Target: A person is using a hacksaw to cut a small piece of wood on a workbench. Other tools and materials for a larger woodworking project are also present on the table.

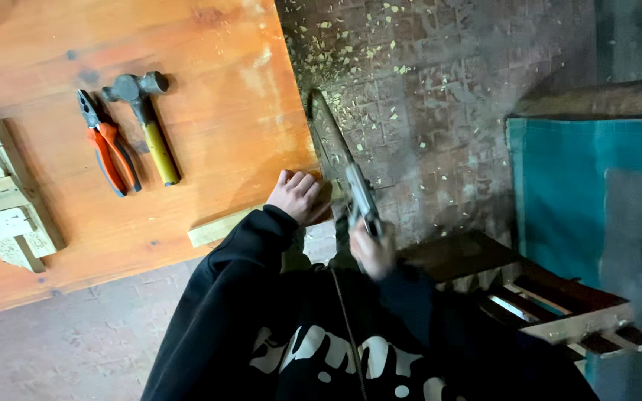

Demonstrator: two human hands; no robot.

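Wooden strip (221, 229) pinned on counter (209, 111) by your left hand (300, 196) | right hand (371, 252) clenched on handsaw (347, 174) | risk: blade could skip toward nearby left fingers.

Orange wooden table (209, 111), chip-strewn brick floor (425, 89)

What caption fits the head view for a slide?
Left hand presses a wood strip on the table edge; right hand grips a handsaw.
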